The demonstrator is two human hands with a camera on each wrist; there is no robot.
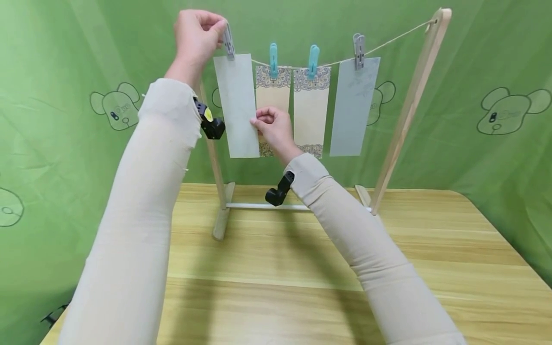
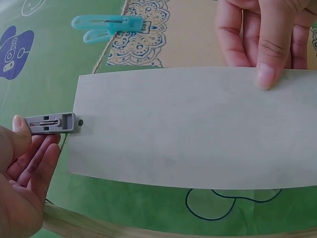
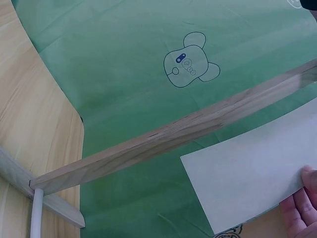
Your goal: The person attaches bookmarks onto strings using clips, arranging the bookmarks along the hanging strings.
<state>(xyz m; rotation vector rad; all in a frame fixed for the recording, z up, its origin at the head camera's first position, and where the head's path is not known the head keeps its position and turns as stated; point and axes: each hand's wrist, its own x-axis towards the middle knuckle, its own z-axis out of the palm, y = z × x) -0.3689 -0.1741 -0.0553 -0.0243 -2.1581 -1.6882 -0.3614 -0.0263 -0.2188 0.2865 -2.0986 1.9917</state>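
My left hand pinches a grey clothespin at the top edge of a pale, plain paper strip. In the left wrist view the clothespin sits on the strip's end, by the string. With thumb and fingers, my right hand pinches the same strip's right edge, about midway down. Behind that hand hangs a beige patterned strip, partly hidden, under a teal clothespin. The right wrist view shows the strip's lower end with the right thumb on its face.
Another patterned strip hangs from a teal clothespin. Farther right, a grey clothespin holds a blue-grey strip. The string runs to a wooden post. A white rod joins the stand's feet on the wooden table.
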